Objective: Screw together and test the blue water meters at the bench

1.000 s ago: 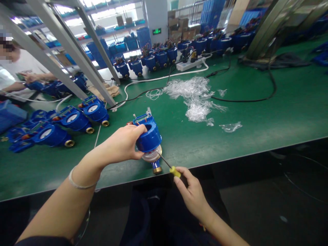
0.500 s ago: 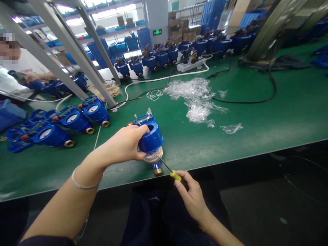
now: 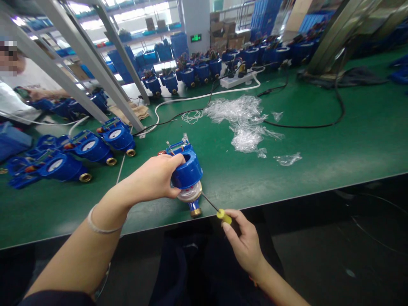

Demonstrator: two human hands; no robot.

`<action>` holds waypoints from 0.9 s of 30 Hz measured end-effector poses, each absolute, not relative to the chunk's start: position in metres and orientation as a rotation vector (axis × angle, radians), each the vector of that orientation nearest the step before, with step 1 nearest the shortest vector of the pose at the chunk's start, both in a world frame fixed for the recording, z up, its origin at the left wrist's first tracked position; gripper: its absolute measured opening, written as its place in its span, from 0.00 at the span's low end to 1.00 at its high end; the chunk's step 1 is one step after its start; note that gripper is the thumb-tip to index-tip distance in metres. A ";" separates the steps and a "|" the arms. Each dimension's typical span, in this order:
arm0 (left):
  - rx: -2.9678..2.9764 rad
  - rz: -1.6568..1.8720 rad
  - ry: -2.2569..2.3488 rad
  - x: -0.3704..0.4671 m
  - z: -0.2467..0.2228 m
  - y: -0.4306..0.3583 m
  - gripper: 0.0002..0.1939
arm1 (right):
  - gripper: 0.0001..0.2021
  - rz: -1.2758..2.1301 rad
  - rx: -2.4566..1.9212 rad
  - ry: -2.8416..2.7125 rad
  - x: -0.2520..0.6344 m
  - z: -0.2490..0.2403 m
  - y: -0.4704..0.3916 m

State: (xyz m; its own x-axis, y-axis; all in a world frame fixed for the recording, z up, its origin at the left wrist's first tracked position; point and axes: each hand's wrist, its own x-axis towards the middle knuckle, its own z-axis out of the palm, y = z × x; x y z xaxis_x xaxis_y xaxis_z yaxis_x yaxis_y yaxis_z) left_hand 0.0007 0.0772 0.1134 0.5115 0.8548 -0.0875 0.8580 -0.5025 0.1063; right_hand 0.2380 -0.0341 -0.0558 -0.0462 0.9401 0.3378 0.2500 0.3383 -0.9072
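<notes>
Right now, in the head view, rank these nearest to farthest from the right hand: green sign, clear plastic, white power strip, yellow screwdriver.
1. Yellow screwdriver, in the right hand
2. Clear plastic, ahead on the green table
3. White power strip, farther back
4. Green sign, on the far pillar

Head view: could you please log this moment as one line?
Left hand: gripping blue housing; Right hand: holding yellow-handled screwdriver; Screwdriver: pointed toward meter body

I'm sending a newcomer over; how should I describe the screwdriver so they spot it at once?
Start at the near edge of the green table, where the left hand holds a blue meter. Just right of that, the right hand grips the screwdriver, its thin shaft slanting toward the meter. Its yellow handle sets it apart from the blue meter.
</notes>
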 end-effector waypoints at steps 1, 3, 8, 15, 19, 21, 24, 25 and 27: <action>2.614 -0.041 1.489 0.001 0.113 0.077 0.15 | 0.07 0.814 -1.133 -1.579 0.239 -0.055 -0.034; 2.618 -0.045 1.481 0.001 0.113 0.077 0.15 | 0.07 0.818 -1.168 -1.624 0.241 -0.054 -0.033; 2.607 -0.026 1.472 0.000 0.113 0.077 0.15 | 0.07 0.717 -1.187 -1.641 0.238 -0.050 -0.025; 2.596 -0.030 1.476 0.000 0.114 0.078 0.15 | 0.08 0.511 -1.127 -1.708 0.249 -0.049 -0.024; 2.617 -0.017 1.457 0.000 0.114 0.078 0.16 | 0.08 0.424 -1.133 -1.724 0.259 -0.050 -0.030; 2.620 -0.008 1.450 -0.001 0.113 0.078 0.16 | 0.09 0.426 -1.115 -1.775 0.259 -0.046 -0.031; 2.615 0.001 1.438 -0.001 0.113 0.079 0.16 | 0.10 0.432 -1.072 -1.868 0.251 -0.040 -0.030; 2.617 -0.003 1.440 -0.001 0.113 0.079 0.16 | 0.10 0.422 -1.062 -1.886 0.247 -0.039 -0.030; 2.625 -0.018 1.452 0.000 0.114 0.079 0.17 | 0.11 0.391 -1.054 -1.899 0.240 -0.037 -0.031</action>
State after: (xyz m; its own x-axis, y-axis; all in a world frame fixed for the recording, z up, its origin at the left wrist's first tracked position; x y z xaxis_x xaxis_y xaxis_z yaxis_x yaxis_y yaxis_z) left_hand 0.0003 0.0788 0.1143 0.5338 0.8419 -0.0788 0.8436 -0.5239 0.1176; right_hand 0.2397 -0.0306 -0.0374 -0.2305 0.7976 0.5575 0.5123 0.5865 -0.6273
